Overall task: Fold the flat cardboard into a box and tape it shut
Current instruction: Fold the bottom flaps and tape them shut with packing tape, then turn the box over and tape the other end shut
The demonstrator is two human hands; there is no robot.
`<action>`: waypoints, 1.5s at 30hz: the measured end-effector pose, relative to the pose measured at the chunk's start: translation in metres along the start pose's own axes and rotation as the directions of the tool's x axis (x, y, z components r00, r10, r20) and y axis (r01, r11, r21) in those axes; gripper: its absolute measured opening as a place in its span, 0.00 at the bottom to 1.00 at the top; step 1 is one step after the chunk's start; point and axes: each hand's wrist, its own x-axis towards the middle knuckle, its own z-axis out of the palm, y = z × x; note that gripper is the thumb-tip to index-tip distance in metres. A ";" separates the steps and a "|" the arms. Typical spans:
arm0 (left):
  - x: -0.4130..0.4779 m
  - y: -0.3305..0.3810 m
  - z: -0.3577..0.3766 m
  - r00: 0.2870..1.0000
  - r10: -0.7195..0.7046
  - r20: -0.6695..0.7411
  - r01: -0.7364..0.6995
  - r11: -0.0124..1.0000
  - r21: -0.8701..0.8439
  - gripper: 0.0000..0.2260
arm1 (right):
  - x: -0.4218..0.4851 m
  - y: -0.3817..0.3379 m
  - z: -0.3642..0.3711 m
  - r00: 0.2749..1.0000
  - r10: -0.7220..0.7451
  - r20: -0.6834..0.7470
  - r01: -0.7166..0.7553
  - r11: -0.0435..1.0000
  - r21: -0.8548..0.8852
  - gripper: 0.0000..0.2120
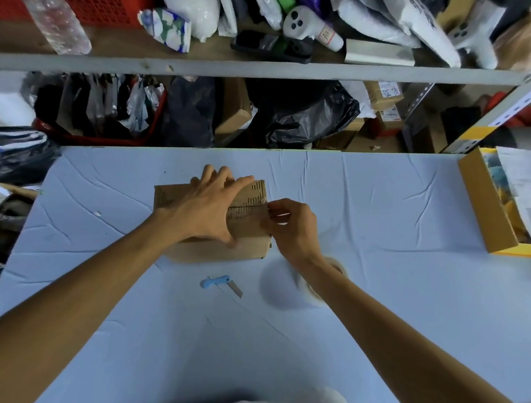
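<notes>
Matt brown cardboard box (248, 241), creased cloth (379, 274).

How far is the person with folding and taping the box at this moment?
Folding looks done: the cardboard box stands formed, top flaps closed. In hand: the left hand presses the flaps down, while the right hand pinches something at the seam's right end, probably tape. Left: taping the seam shut; the tape roll and blue knife lie nearby.

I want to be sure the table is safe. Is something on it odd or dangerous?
Yes: the blue utility knife lies with its blade out, near the cardboard box, between both forearms. The left hand presses the box; the right hand pinches at its seam.
</notes>
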 end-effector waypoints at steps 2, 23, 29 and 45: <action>-0.001 0.001 0.004 1.000 0.000 -0.013 0.000 1.000 0.022 0.56 | 0.001 0.000 -0.003 0.999 -0.025 0.030 0.025 1.000 -0.006 0.09; 0.002 0.024 -0.009 0.978 0.043 -0.203 -0.099 0.956 -0.277 0.41 | -0.034 0.094 -0.079 0.911 -0.079 0.405 0.405 0.354 -0.843 0.12; 0.033 0.062 -0.029 0.989 -0.042 -0.140 -0.076 0.670 -0.738 0.22 | -0.007 -0.001 -0.090 0.853 -0.444 0.272 0.449 0.362 -0.817 0.10; 0.015 0.088 -0.030 0.890 -0.365 -0.274 0.019 0.629 -0.777 0.19 | 0.000 -0.033 -0.068 0.869 -0.408 0.279 0.444 0.396 -0.804 0.11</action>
